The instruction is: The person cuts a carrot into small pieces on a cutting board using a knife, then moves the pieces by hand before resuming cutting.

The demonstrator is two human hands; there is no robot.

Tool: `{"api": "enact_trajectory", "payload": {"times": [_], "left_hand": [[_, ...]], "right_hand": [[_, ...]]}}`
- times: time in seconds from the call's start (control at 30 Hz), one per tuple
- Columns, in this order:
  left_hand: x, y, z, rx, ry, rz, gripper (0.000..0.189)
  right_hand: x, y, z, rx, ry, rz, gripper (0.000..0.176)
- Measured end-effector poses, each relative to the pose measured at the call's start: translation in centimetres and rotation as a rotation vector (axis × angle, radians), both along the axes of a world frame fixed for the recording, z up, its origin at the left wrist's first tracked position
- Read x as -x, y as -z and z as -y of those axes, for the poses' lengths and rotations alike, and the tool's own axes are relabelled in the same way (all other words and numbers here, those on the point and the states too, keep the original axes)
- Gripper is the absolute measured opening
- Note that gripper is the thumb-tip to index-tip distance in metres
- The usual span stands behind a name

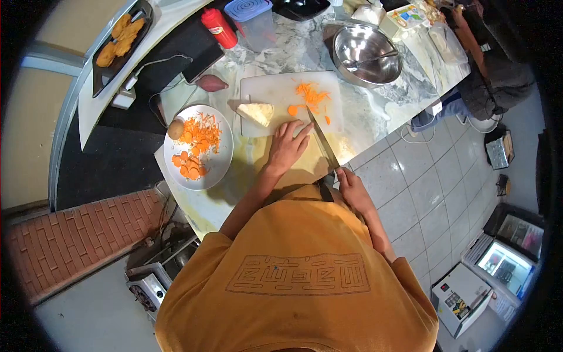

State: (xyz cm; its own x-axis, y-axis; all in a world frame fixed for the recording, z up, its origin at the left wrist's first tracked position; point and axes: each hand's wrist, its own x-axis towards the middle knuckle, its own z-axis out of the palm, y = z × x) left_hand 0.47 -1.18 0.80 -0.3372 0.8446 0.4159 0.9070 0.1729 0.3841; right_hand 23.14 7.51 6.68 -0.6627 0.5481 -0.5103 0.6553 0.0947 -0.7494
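My right hand (350,186) is closed round the handle of a long knife (324,141), whose tip lies by the carrot pieces on the white cutting board (275,85). My left hand (288,144) rests at the board's near edge, fingers apart, with nothing visibly held. Just beyond its fingertips is a carrot slice (293,110). Shredded carrot (312,94) is heaped at the board's far right. A pale wedge (257,113) stands on the left part of the board. To the left, a white plate (221,161) bears carrot slices (189,165), carrot strips (202,132) and a round brown item (175,129).
Behind the board lies a reddish bulb (212,83). Farther back are a red bottle (219,29), a lidded plastic container (253,26) and a steel bowl (366,56) with a utensil. A dark tray (120,50) of fried food is at upper left.
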Motion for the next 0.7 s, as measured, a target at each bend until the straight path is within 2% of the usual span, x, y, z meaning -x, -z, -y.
{"api": "enact_trajectory", "payload": {"times": [0.2,0.3,0.37,0.7], "left_hand": [[0.0,0.6,0.3,0.017,-0.008,0.034,0.038],[-0.1,0.8,0.6,0.004,-0.027,-0.005,0.036],[-0.1,0.8,0.7,0.009,-0.031,0.005,0.036],[0.1,0.6,0.6,0.018,-0.006,0.077,0.039]], "right_hand": [[0.0,0.8,-0.5,-0.059,-0.039,-0.066,0.047],[-0.4,0.3,-1.0,-0.005,-0.072,0.063,0.047],[-1.0,1.4,-0.8,-0.099,-0.031,-0.03,0.044],[0.1,0.4,1.1,-0.221,-0.001,0.048,0.039]]}}
